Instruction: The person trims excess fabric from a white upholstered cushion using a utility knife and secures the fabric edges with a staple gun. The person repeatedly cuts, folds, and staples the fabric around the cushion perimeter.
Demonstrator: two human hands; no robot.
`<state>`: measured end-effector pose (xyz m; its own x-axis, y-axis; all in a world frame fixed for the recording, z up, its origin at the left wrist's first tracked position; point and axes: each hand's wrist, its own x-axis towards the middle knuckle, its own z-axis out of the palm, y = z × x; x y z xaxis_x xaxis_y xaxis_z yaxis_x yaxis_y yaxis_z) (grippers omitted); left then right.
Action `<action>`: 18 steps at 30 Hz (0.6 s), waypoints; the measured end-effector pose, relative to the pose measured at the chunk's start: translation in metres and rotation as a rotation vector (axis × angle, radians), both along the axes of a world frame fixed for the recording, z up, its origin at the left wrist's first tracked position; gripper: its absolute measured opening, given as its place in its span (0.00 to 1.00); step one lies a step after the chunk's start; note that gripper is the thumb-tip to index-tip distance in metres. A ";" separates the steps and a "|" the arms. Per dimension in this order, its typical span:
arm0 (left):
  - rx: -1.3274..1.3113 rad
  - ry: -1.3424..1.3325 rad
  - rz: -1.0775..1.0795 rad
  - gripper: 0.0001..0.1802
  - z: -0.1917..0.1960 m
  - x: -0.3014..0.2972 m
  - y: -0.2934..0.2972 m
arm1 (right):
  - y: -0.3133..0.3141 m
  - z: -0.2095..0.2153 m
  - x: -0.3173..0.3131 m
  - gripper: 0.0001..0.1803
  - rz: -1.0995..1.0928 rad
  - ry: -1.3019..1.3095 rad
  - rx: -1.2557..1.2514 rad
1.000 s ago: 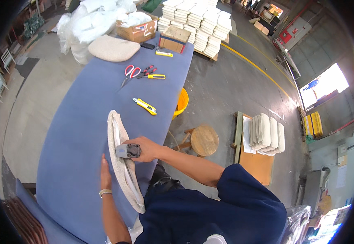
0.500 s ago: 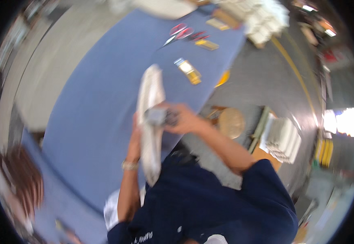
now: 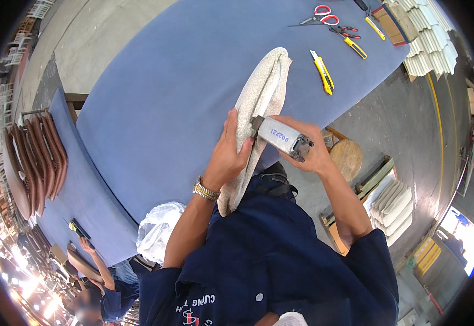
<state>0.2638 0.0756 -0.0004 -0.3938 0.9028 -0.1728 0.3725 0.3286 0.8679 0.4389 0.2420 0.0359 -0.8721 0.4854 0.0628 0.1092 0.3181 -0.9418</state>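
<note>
A long, padded seat panel (image 3: 256, 98) in speckled beige fabric stands on edge in front of me, its folded rim and pale inner side turned to the right. My left hand (image 3: 228, 152) grips it about the middle, thumb on the near edge and fingers along the fabric. In my right hand (image 3: 314, 146) is a grey staple gun (image 3: 280, 134), its nose touching or very close to the folded rim beside my left thumb. The fingers round its handle are partly hidden by the gun body. A metal watch is on my left wrist.
Scissors (image 3: 328, 19), pliers (image 3: 347, 31) and yellow utility knives (image 3: 324, 75) lie on the blue table (image 3: 155, 98). Past its right edge stand a round stool (image 3: 347, 158) and stacked pale panels (image 3: 393, 204). At left are brown curved panels (image 3: 46, 157), a plastic bag (image 3: 159, 228) and a co-worker's hand (image 3: 87, 245).
The panel has tilted, its far end swinging right. The staple gun has moved right with it in view, still at the panel. The view has turned and is sharper.
</note>
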 end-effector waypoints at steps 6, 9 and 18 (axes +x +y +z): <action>0.067 0.031 -0.005 0.44 -0.002 0.003 0.000 | 0.006 0.005 -0.004 0.40 0.043 -0.010 -0.040; 0.014 0.104 0.045 0.44 0.000 0.013 -0.001 | 0.009 0.012 -0.009 0.40 0.061 -0.074 -0.029; -0.052 0.141 0.069 0.45 -0.002 0.014 0.001 | 0.000 0.012 -0.005 0.38 0.031 -0.115 -0.020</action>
<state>0.2781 0.0768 -0.0021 -0.4785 0.8640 -0.1569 0.4647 0.4007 0.7896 0.4343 0.2419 0.0477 -0.8875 0.4584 -0.0479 0.2071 0.3039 -0.9299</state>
